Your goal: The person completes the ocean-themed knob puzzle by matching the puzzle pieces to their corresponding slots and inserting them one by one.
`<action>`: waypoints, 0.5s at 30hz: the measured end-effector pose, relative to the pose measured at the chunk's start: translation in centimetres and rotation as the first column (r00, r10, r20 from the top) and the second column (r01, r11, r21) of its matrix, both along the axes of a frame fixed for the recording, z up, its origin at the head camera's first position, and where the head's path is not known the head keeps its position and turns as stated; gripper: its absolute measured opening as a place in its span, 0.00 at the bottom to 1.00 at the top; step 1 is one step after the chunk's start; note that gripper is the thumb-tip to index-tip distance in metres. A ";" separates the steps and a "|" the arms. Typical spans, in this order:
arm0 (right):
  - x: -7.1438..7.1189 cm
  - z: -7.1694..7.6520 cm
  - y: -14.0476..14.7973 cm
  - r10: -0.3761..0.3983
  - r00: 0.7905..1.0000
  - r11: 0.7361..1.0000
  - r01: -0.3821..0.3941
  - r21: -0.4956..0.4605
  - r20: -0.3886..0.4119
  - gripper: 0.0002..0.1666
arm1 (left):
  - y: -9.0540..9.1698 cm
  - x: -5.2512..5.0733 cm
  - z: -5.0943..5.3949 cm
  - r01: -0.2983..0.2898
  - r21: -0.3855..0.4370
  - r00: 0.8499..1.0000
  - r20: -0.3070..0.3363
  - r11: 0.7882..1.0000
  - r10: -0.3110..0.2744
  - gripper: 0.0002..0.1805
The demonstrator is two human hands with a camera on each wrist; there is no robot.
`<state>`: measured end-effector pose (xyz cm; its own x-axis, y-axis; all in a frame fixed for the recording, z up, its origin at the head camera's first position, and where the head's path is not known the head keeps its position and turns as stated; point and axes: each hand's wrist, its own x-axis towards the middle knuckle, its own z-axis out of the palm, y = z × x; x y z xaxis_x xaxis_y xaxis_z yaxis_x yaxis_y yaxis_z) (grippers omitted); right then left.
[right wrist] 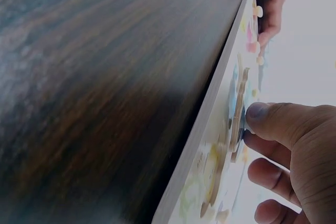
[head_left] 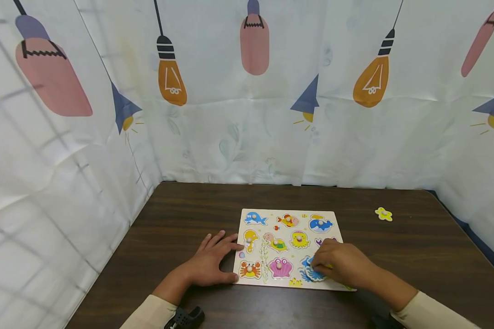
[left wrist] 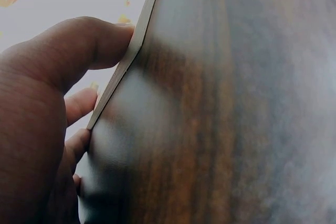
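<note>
A pale wooden peg puzzle board point(head_left: 271, 215) with sea animals lies on the table. My left hand point(head_left: 212, 260) rests at its left edge, thumb and fingertips touching the rim, as the left wrist view shows. Over the lower right part of the board, my right hand point(head_left: 346, 262) pinches a blue puzzle piece point(head_left: 314, 274) between thumb and finger. That piece sits askew on blue printed artwork; its edge point(right wrist: 239, 108) stands above the board surface in the right wrist view. The right hand hides its knob and the board's right side.
A yellow star-shaped piece point(head_left: 383, 214) lies on the dark wooden table point(head_left: 197, 205), beyond the board to the right. Several pieces, among them a pink shell point(head_left: 281, 268) and a crab point(head_left: 250, 269), sit on the board. Printed curtains point(head_left: 214, 137) surround the table.
</note>
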<state>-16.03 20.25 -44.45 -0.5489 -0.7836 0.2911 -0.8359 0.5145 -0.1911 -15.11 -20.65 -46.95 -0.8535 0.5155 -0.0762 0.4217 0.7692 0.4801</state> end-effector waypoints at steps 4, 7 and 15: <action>0.0 -0.1 -0.4 0.007 1.000 1.000 -0.007 0.007 0.000 0.08 | 0.0 0.0 -0.1 -0.002 -0.003 1.000 -0.001 1.000 0.002 0.41; 0.0 -0.1 -0.6 0.010 1.000 1.000 -0.010 0.013 0.012 0.08 | 0.0 0.0 -0.1 -0.003 -0.004 1.000 -0.005 1.000 0.003 0.41; -0.2 -0.4 -1.2 0.013 1.000 1.000 -0.013 0.001 0.005 0.08 | 0.0 0.0 -0.1 -0.002 0.006 1.000 -0.004 1.000 0.002 0.41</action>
<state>-16.26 19.05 -44.85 -0.5403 -0.7907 0.2878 -0.8414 0.5042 -0.1945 -15.08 -20.65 -47.02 -0.8550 0.5139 -0.0698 0.4216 0.7672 0.4834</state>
